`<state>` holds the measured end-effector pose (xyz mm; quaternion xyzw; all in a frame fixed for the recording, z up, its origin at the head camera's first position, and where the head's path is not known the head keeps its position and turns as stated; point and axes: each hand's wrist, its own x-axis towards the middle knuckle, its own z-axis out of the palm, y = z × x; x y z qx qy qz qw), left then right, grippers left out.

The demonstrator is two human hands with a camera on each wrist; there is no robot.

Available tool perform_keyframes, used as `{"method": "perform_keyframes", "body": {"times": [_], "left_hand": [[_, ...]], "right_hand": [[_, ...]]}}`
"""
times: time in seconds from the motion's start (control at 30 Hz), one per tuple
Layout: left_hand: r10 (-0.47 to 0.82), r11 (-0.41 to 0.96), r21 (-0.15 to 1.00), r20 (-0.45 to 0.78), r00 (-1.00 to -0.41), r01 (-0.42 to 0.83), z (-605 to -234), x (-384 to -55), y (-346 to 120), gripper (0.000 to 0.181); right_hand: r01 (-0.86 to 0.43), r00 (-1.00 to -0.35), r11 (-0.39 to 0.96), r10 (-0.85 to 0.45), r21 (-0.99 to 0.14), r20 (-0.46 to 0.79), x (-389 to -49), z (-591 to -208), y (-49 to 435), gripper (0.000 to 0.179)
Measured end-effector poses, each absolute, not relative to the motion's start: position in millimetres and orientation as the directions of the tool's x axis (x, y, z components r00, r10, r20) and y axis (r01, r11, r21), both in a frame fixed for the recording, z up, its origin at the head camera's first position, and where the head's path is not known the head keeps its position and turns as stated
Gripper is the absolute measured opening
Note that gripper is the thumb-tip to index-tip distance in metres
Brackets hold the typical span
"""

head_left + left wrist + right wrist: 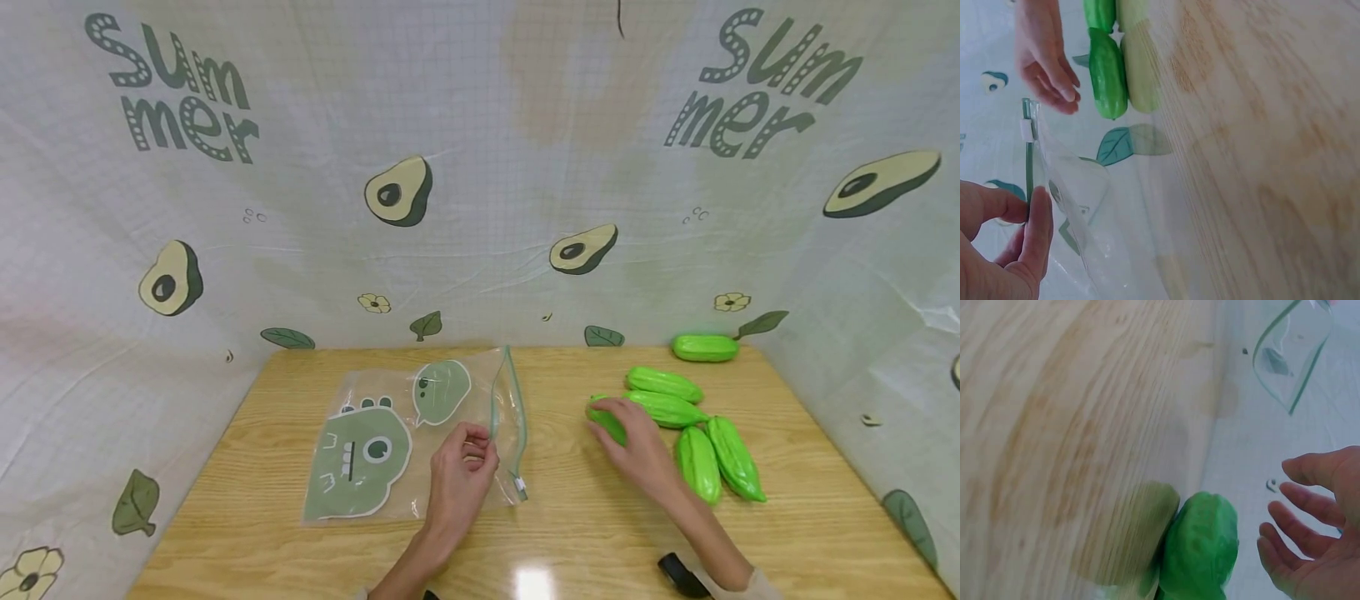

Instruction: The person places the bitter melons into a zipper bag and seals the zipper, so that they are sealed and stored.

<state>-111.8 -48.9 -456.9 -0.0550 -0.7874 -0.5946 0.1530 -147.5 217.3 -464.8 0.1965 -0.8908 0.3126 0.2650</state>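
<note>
A clear zip bag (420,492) printed with a green monster lies flat on the table, its green-edged mouth gaping to the right. My left hand (461,471) pinches the near edge of that mouth between thumb and fingers, as the left wrist view shows at the green strip (1029,169). Over the leftmost bright green, cucumber-like vegetable (609,427) is my right hand (637,446), palm down with loosely bent fingers. The right wrist view shows those fingers (1300,534) spread and apart from the green vegetable (1200,547), holding nothing.
Several more green vegetables lie on the right: a pair side by side (699,467), two beyond my hand (663,383), and one at the back edge (705,347). The white slider (520,483) sits at the bag's near corner. A printed cloth (480,167) walls the table.
</note>
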Motion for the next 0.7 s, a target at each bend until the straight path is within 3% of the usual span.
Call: {"method": "perform_keyframes", "body": {"times": [0.5,0.7], "left_hand": [[-0.09,0.293,0.921,0.295,-0.951,0.258,-458,-112,-48,0.015],[-0.062,0.23,0.938,0.281,-0.958,0.26,-458,-112,-48,0.014]], "right_hand": [[-0.44,-0.833,0.769,-0.156,-0.463,0.532,-139,-470,244,0.038],[-0.395,-0.873,0.786,-0.158,-0.477,0.462,-133,-472,254,0.044]]}}
